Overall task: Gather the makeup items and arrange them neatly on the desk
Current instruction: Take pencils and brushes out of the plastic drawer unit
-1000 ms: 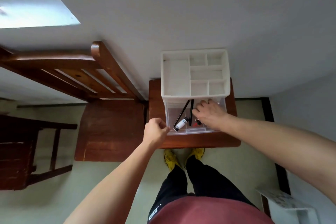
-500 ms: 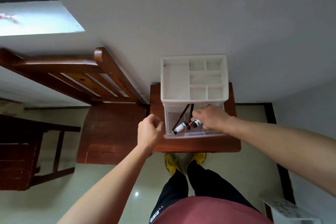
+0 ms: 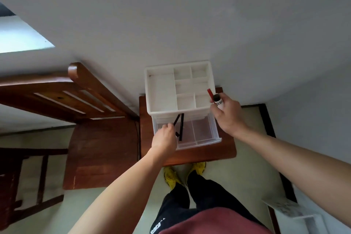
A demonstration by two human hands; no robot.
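Two tubes (image 3: 218, 101), now lifted off the drawer (image 3: 199, 145), are gripped by the right hand (image 3: 226, 118); gathering is continued, a pencil (image 3: 176, 120) inside seemingly pinched by the left hand (image 3: 165, 138).

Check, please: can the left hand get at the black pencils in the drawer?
Likely yes: the drawer stands open, nothing covers the black pencils, and the left hand is right at them.
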